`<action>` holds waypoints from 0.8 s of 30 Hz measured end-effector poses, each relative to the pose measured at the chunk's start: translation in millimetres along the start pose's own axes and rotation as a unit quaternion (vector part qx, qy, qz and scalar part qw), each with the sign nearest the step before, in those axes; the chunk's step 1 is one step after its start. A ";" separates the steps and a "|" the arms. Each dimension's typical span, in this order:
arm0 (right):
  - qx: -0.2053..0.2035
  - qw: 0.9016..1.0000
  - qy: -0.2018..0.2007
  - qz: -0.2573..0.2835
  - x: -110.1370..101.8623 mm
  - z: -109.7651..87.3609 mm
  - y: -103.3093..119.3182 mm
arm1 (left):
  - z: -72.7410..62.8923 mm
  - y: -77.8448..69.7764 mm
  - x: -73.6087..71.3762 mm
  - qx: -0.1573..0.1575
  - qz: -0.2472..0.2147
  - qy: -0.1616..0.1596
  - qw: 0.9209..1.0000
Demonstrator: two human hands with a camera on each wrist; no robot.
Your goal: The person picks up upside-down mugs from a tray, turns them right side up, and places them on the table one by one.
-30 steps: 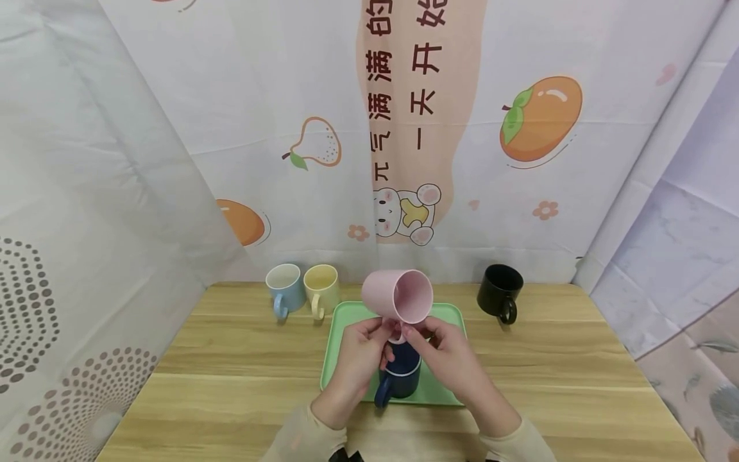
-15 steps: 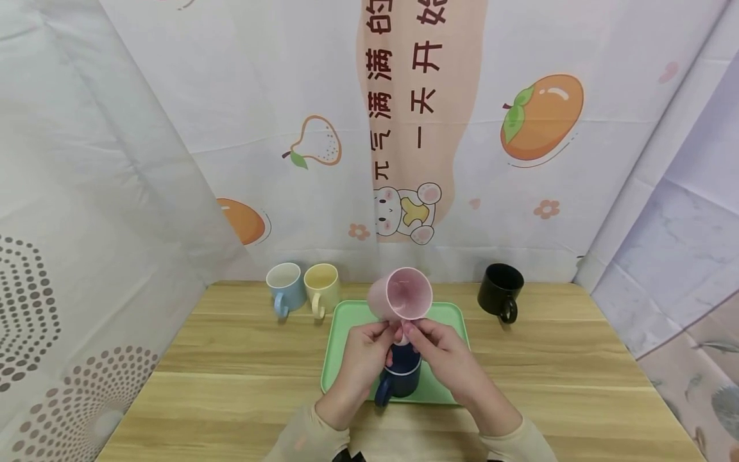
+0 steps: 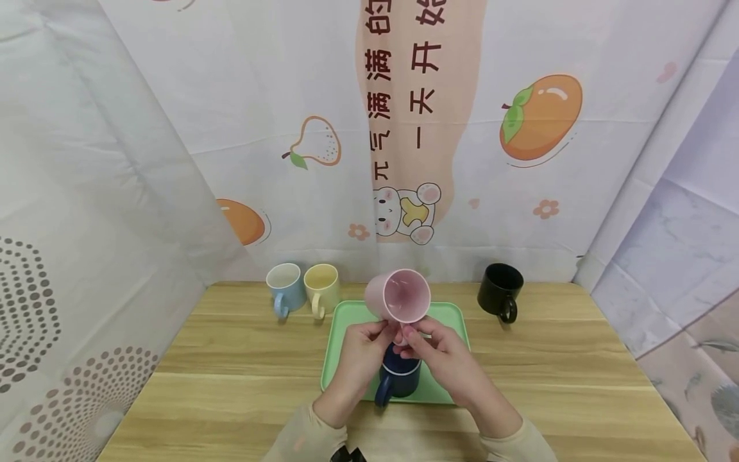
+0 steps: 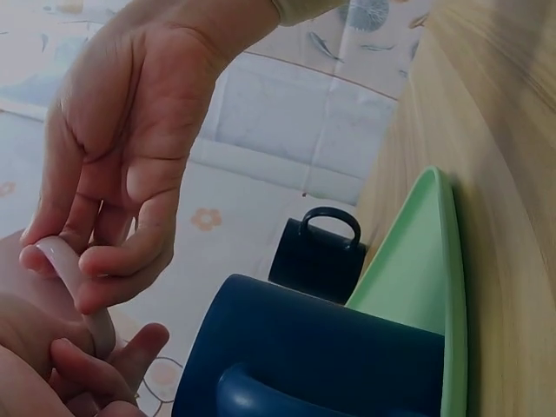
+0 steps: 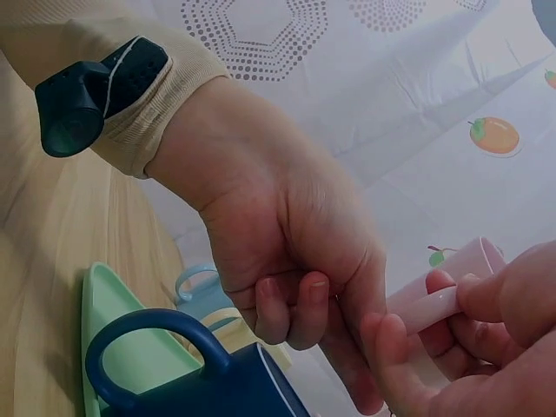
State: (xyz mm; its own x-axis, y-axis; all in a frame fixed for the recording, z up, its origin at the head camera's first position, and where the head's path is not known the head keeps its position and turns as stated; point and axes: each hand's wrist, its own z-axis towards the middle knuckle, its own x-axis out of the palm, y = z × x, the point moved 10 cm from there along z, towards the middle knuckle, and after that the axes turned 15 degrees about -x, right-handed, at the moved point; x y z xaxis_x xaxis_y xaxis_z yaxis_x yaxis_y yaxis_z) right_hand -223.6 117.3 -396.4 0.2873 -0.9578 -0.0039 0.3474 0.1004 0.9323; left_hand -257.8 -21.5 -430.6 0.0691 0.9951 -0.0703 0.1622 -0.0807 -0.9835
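Above the green tray (image 3: 443, 385), a pink mug (image 3: 376, 296) is held tilted, its mouth facing the head camera and its handle (image 4: 69, 265) pointing down. My right hand (image 3: 447, 359) pinches that handle between thumb and fingers. From the other side my left hand (image 3: 359, 359) grips the handle too, its thumb close to the right thumb; part of its hold is hidden. Just below the hands, a navy mug (image 3: 402, 383) stands upright on the tray, its handle toward the front left. The left hand partly covers it in the head view.
At the back left of the wooden table (image 3: 231, 372) stand a light blue mug (image 3: 293, 296) and a yellow mug (image 3: 329, 299), side by side. A black mug (image 3: 492, 296) is at the back right. A printed curtain (image 3: 277, 212) hangs behind the table.
The pink mug has turned so its mouth faces the head camera more squarely. The right hand's fingers have shifted slightly on the handle. Other mugs and the tray stay put.
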 end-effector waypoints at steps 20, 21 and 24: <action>0.019 0.999 -0.024 0.029 -7.4 -1.3 -1.3 | 0.8 -9.5 9.1 0.054 0.091 0.066 0.992; 0.021 0.999 -0.026 0.028 -8.5 -1.5 -1.0 | 0.3 -10.5 9.3 0.057 0.099 0.066 0.991; 0.023 0.999 -0.029 0.021 -11.8 -2.0 0.1 | 0.2 -11.5 9.3 0.060 0.118 0.069 0.989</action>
State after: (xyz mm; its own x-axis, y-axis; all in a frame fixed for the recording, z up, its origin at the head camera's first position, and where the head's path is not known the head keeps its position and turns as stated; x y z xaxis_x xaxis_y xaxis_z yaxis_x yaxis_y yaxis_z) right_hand -225.2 129.2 -396.9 0.2485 -0.9671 0.0544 0.2937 0.1287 0.9472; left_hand -259.2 -11.3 -420.0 0.2265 0.9314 -0.2849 0.0073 -0.2941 -0.9557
